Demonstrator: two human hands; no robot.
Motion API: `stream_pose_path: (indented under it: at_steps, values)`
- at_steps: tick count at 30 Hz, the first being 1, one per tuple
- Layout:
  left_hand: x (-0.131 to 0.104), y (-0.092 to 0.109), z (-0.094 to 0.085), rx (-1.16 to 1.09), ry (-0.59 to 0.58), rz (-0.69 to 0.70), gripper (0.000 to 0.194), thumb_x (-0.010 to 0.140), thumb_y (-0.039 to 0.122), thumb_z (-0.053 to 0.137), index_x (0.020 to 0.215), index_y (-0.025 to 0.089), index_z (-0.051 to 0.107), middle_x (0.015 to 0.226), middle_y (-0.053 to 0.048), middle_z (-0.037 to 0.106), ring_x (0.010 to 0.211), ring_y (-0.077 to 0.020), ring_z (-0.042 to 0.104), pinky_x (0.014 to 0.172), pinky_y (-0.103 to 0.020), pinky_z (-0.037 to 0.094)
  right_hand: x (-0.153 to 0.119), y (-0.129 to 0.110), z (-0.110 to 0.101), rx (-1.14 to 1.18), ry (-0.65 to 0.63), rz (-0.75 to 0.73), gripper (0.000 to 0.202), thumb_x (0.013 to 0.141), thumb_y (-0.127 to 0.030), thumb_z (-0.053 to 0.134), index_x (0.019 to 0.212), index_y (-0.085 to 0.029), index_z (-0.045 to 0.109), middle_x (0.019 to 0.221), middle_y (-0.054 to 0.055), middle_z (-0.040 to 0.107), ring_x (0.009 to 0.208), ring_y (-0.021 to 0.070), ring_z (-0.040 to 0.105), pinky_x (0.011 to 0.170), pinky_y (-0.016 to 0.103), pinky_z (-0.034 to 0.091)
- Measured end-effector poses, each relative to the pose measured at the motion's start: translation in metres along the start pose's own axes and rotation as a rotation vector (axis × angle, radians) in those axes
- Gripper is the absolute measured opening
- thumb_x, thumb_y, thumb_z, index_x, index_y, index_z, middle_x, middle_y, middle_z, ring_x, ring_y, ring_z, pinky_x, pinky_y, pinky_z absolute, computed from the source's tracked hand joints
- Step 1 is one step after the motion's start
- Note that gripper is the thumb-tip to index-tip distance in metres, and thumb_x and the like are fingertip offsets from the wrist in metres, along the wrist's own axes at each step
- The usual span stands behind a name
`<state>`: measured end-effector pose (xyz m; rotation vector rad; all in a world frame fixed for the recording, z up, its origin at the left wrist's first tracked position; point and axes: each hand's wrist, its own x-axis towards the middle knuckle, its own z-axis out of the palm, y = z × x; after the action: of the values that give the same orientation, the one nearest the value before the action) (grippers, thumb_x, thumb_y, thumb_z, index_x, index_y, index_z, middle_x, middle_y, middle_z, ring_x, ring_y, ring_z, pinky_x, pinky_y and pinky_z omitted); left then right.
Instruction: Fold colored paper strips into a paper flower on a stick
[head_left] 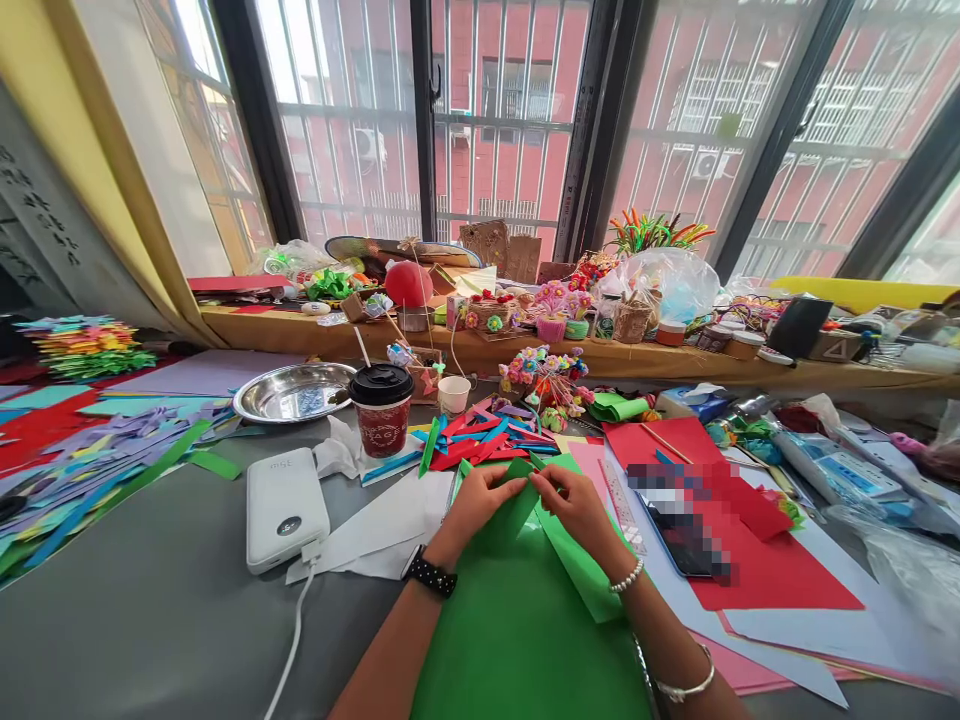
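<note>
Both hands are close together over a large green paper sheet (525,640) in the middle of the table. Between thumb and fingers, my left hand (480,505) pinches a small piece of green paper (516,515). From the other side my right hand (574,500) pinches that piece's upper right part, its fingertips nearly meeting the left ones. Another green sheet (581,560) lies slanted under my right wrist. Just beyond the hands is a pile of red, blue and purple folded paper strips (487,435). The exact fold between my fingertips is hard to make out.
A white power bank (285,510) with a cable lies left, near a lidded cup (381,415) and a metal bowl (292,393). Paper strips (135,450) cover the far left. On the right are red paper (780,575), a phone (679,530) and a ruler (621,500).
</note>
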<state>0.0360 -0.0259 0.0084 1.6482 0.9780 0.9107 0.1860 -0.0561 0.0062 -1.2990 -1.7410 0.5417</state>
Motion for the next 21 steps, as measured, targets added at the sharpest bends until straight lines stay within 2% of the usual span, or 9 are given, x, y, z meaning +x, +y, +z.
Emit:
stream_pose_path:
  at_steps: [3, 6, 7, 9, 11, 13, 14, 17, 21]
  values:
    - [0.0005, -0.0018, 0.0007, 0.066, -0.058, 0.043, 0.029, 0.066, 0.041, 0.054, 0.058, 0.013, 0.057, 0.052, 0.003, 0.049, 0.051, -0.0097, 0.041, 0.046, -0.021, 0.028, 0.001, 0.0033, -0.0032, 0.015, 0.019, -0.003, 0.023, 0.076, -0.038, 0.047, 0.071, -0.017, 0.052, 0.057, 0.0, 0.054, 0.049, 0.011, 0.047, 0.045, 0.022, 0.036]
    - [0.0015, -0.0041, 0.0028, 0.08, -0.058, 0.077, 0.025, 0.067, 0.038, 0.053, 0.07, 0.015, 0.062, 0.065, 0.0, 0.058, 0.062, -0.0141, 0.051, 0.055, -0.023, 0.037, 0.0017, 0.0048, -0.0045, 0.019, 0.038, -0.006, 0.022, 0.073, -0.039, 0.05, 0.069, -0.017, 0.053, 0.058, 0.001, 0.056, 0.051, 0.0125, 0.049, 0.046, 0.023, 0.038]
    - [0.002, -0.0048, 0.0031, 0.074, -0.013, 0.089, 0.025, 0.067, 0.037, 0.055, 0.075, 0.015, 0.062, 0.072, -0.002, 0.06, 0.069, -0.0158, 0.053, 0.06, -0.025, 0.039, 0.0018, 0.005, -0.0046, 0.039, 0.065, 0.013, 0.023, 0.073, -0.039, 0.05, 0.067, -0.017, 0.053, 0.057, 0.001, 0.055, 0.05, 0.0125, 0.049, 0.046, 0.023, 0.038]
    - [0.0034, -0.0061, 0.0025, 0.052, 0.154, 0.12, 0.028, 0.064, 0.036, 0.058, 0.085, 0.017, 0.061, 0.091, -0.005, 0.059, 0.085, -0.0186, 0.053, 0.069, -0.027, 0.042, 0.002, 0.0053, -0.0046, 0.131, 0.132, 0.081, 0.025, 0.072, -0.041, 0.05, 0.067, -0.017, 0.052, 0.053, 0.0, 0.054, 0.046, 0.0123, 0.05, 0.045, 0.024, 0.041]
    - [0.0051, -0.0073, 0.001, 0.006, 0.355, 0.126, 0.037, 0.062, 0.036, 0.061, 0.094, 0.019, 0.058, 0.108, -0.008, 0.052, 0.1, -0.0203, 0.048, 0.077, -0.027, 0.041, 0.0022, 0.0063, -0.0045, 0.28, 0.194, 0.158, 0.026, 0.07, -0.042, 0.053, 0.069, -0.016, 0.051, 0.052, 0.0, 0.054, 0.046, 0.0127, 0.053, 0.045, 0.025, 0.044]
    - [0.0067, -0.0084, -0.0002, -0.085, 0.459, 0.069, 0.045, 0.06, 0.038, 0.062, 0.1, 0.018, 0.055, 0.113, -0.01, 0.047, 0.105, -0.0219, 0.044, 0.077, -0.027, 0.042, 0.0027, 0.0077, -0.004, 0.435, 0.255, 0.221, 0.027, 0.065, -0.041, 0.059, 0.07, -0.016, 0.051, 0.056, -0.001, 0.055, 0.05, 0.0134, 0.056, 0.05, 0.027, 0.048]
    - [0.0074, -0.0088, -0.0004, -0.149, 0.462, 0.027, 0.048, 0.06, 0.039, 0.063, 0.102, 0.017, 0.053, 0.113, -0.01, 0.047, 0.105, -0.0223, 0.045, 0.077, -0.027, 0.042, 0.003, 0.0083, -0.0036, 0.504, 0.287, 0.246, 0.028, 0.062, -0.04, 0.061, 0.071, -0.015, 0.052, 0.058, -0.001, 0.055, 0.052, 0.0133, 0.057, 0.053, 0.028, 0.049]
    - [0.0083, -0.0091, 0.0002, -0.34, 0.363, -0.08, 0.05, 0.06, 0.04, 0.063, 0.102, 0.015, 0.052, 0.11, -0.011, 0.05, 0.101, -0.0218, 0.048, 0.075, -0.027, 0.043, 0.0035, 0.0078, -0.0024, 0.665, 0.368, 0.299, 0.028, 0.059, -0.038, 0.064, 0.07, -0.015, 0.053, 0.064, -0.001, 0.056, 0.057, 0.0119, 0.056, 0.06, 0.028, 0.05]
    - [0.0072, -0.0077, 0.0008, -0.52, 0.247, -0.135, 0.042, 0.058, 0.035, 0.066, 0.093, 0.014, 0.057, 0.099, -0.008, 0.055, 0.09, -0.0178, 0.053, 0.075, -0.027, 0.043, 0.003, 0.0023, -0.0039, 0.72, 0.375, 0.315, 0.024, 0.059, -0.036, 0.065, 0.066, -0.015, 0.056, 0.065, -0.001, 0.056, 0.061, 0.0108, 0.054, 0.06, 0.026, 0.048]
